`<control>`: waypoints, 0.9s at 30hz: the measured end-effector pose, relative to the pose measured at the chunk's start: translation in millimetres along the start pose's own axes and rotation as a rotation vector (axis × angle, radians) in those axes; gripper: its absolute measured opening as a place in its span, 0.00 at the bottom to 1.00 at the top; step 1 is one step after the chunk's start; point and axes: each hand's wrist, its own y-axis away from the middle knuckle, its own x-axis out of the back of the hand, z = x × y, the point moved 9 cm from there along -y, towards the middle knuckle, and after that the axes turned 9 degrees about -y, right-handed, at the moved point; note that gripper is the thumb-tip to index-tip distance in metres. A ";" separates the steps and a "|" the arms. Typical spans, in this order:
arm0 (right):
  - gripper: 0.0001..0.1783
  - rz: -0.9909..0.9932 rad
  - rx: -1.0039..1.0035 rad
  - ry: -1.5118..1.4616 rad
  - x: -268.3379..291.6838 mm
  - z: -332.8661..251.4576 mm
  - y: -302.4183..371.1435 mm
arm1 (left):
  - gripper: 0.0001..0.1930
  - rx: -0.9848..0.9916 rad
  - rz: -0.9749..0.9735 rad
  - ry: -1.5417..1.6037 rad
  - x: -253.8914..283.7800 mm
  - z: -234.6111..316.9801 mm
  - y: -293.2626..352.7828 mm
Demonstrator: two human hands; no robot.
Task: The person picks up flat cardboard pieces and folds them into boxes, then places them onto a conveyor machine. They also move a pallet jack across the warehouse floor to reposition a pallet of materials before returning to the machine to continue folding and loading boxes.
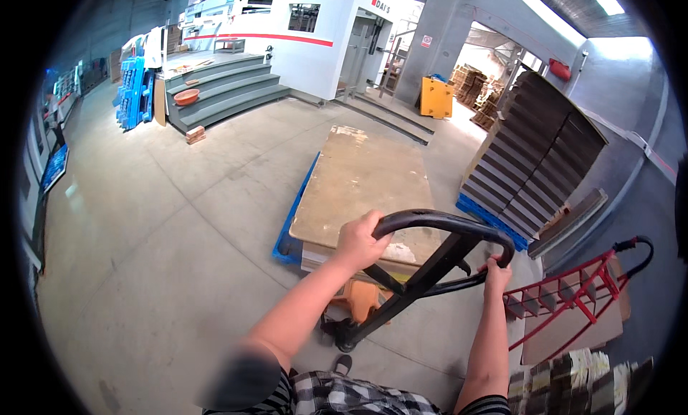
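Both my hands grip the black looped handle [437,218] of a pallet jack. My left hand [362,241] is wrapped round the loop's left bend, and my right hand [496,277] closes on its right side. From the loop a black shaft runs down to the orange pallet jack body [364,299], close to my feet. Ahead of it stands a low stack topped by a worn brown board [365,185], resting on a blue pallet [285,249]. The jack's forks are hidden beneath the load.
To the right, a tall stack of dark sheets [534,146] stands on another blue pallet [491,218]. A red hand truck [584,289] leans nearer me, above bundled material [573,386]. Grey steps [226,92] lead to a large white machine [308,31]. Blue pallets [132,92] stand far left.
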 end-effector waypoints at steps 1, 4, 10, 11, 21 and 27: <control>0.06 -0.028 -0.003 0.001 -17.3 7.7 -24.6 | 0.09 -0.001 0.026 -0.016 -4.5 -8.5 -14.0; 0.06 -0.043 0.017 -0.014 -58.1 35.2 -63.2 | 0.08 0.058 0.016 -0.054 -25.8 -51.4 -53.2; 0.06 -0.020 -0.019 -0.059 -152.6 68.2 -119.3 | 0.07 0.155 0.086 -0.060 -49.6 -145.1 -146.6; 0.06 -0.023 -0.006 -0.052 -168.6 73.0 -132.4 | 0.07 0.175 0.086 -0.059 -56.7 -159.3 -163.0; 0.06 0.016 0.052 -0.048 -282.4 139.0 -288.6 | 0.08 0.148 0.037 0.033 -156.5 -296.4 -329.6; 0.07 0.155 0.048 -0.024 -322.1 185.5 -344.3 | 0.09 0.140 -0.075 0.077 -242.8 -392.4 -440.0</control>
